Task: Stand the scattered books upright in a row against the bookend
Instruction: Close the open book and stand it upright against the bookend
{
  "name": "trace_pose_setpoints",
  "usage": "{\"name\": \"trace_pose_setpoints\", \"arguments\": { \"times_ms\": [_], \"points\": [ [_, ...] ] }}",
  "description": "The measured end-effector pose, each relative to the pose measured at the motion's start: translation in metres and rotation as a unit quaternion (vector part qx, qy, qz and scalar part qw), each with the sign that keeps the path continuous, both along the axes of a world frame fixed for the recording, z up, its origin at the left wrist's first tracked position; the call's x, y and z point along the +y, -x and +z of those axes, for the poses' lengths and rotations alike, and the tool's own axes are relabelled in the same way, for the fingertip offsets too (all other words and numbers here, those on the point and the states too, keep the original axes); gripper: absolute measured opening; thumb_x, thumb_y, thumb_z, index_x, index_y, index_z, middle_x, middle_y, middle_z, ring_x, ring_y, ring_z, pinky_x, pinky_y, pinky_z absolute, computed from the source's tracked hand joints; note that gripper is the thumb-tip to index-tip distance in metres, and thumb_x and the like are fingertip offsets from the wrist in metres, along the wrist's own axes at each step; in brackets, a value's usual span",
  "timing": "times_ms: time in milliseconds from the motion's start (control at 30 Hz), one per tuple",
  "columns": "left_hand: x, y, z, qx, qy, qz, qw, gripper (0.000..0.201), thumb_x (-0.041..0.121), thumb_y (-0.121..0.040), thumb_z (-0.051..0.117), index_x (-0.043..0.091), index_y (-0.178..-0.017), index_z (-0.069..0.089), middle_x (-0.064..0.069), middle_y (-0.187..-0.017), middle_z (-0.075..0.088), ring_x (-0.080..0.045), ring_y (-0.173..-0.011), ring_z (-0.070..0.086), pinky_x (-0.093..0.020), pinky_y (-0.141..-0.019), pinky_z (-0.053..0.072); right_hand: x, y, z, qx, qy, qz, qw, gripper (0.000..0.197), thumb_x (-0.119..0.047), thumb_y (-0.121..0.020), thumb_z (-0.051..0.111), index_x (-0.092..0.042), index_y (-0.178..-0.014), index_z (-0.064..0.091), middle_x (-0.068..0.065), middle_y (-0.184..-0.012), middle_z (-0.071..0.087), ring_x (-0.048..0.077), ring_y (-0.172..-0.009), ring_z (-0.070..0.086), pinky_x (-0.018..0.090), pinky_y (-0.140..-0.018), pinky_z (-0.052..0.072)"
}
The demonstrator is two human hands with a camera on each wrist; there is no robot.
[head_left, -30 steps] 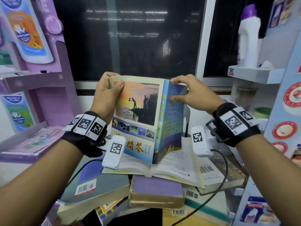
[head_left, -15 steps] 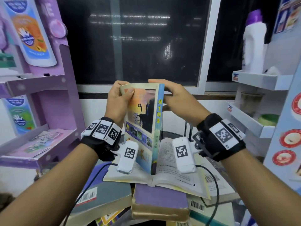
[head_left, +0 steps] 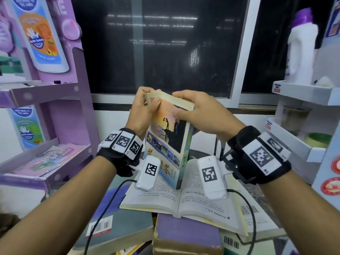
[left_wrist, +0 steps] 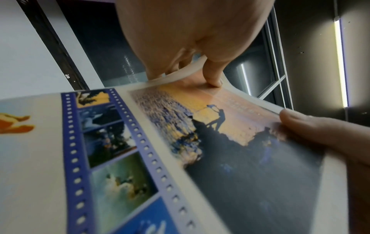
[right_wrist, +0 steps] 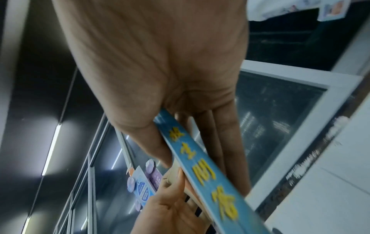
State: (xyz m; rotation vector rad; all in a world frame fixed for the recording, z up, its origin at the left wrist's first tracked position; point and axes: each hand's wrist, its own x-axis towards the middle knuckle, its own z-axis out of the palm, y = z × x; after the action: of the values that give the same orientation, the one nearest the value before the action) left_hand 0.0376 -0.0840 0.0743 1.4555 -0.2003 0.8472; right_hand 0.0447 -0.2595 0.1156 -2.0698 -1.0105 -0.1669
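Book [head_left: 166,137] I held between both hands: glossy printed paper cover, matt cream page edges. Open book [head_left: 185,201] below my wrists: matt paper pages. Window pane [head_left: 165,45] beyond my fingers: smooth, reflective glass.

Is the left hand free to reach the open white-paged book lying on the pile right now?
Probably not yet: the left hand grips the top edge of the sunset-cover paperback, which stands on the open white-paged book, with the right hand gripping it too.

A dark window [head_left: 165,52] filled the wall ahead. To the left stood a purple shelf rack [head_left: 55,100] with leaflets [head_left: 51,159] on its lower shelf; to the right, a white bottle [head_left: 301,52] on a pale shelf [head_left: 303,92].
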Motion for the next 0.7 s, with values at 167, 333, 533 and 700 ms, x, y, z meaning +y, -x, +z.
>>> {"name": "trace_pose_setpoints", "arguments": {
  "times_ms": [167,333,533,700],
  "points": [
    [0.009,-0.01,0.002,0.01,-0.034,0.002,0.999,0.015,0.002,-0.095,0.05,0.015,-0.102,0.046,-0.001,-0.095,0.055,-0.014,-0.073,0.062,-0.031,-0.06,0.054,0.009,-0.001,0.008,-0.033,0.058,-0.041,0.997,0.042,-0.02,-0.093,0.056,-0.027,-0.134,0.049,0.008,-0.11,0.066,0.013,-0.073,0.07,0.033,-0.049,0.06],
    [0.014,-0.023,0.002,0.007,-0.027,-0.025,0.999,0.027,-0.005,-0.092,0.05,0.022,-0.098,0.049,0.001,-0.096,0.053,-0.012,-0.077,0.057,-0.03,-0.063,0.05,0.016,-0.005,0.011,-0.025,0.099,-0.071,0.992,0.046,-0.021,-0.087,0.067,-0.024,-0.13,0.05,0.005,-0.102,0.06,0.014,-0.071,0.07,0.031,-0.055,0.061],
    [0.028,-0.041,0.001,0.102,-0.023,-0.038,0.994,0.02,0.009,-0.095,0.054,0.019,-0.113,0.056,-0.006,-0.111,0.059,-0.023,-0.102,0.059,-0.041,-0.086,0.051,0.026,-0.029,0.009,0.0,0.083,-0.094,0.992,0.053,-0.017,-0.087,0.066,-0.026,-0.136,0.048,0.009,-0.123,0.058,0.019,-0.073,0.072,0.028,-0.053,0.06],
    [0.045,-0.053,-0.01,0.164,-0.052,-0.007,0.985,0.028,0.022,-0.095,0.056,0.016,-0.122,0.057,-0.001,-0.119,0.065,-0.016,-0.11,0.061,-0.037,-0.094,0.048,0.033,-0.054,0.01,0.008,0.066,-0.105,0.992,0.053,-0.015,-0.086,0.066,-0.023,-0.136,0.049,0.011,-0.125,0.057,0.022,-0.1,0.066,0.036,-0.062,0.062]
  ]
}}
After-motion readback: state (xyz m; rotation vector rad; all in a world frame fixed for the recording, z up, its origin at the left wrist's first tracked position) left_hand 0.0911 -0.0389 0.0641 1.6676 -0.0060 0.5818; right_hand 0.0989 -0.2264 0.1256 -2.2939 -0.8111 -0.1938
